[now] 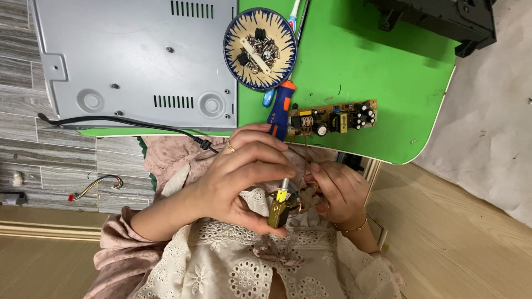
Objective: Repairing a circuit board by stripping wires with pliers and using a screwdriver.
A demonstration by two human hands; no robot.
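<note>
A green counter [354, 94] spans my view above grey plank flooring [50, 166], carrying a grey metal casing [138, 55], then a blue-rimmed bowl [230, 33] of screws, then a brown circuit board [332, 118]. Below its edge, my left hand [244, 177] clasps the blue-and-orange screwdriver [280, 111] on a small copper-wound part [285, 207]; my right hand [338, 191] pinches that part.

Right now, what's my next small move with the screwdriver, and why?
Probably firm the right hand's grip on the coil part before levering. The screwdriver in the left hand seems to meet the part's yellow end, the part hangs unsupported off the green table, and thin copper wire lies beside it.
</note>
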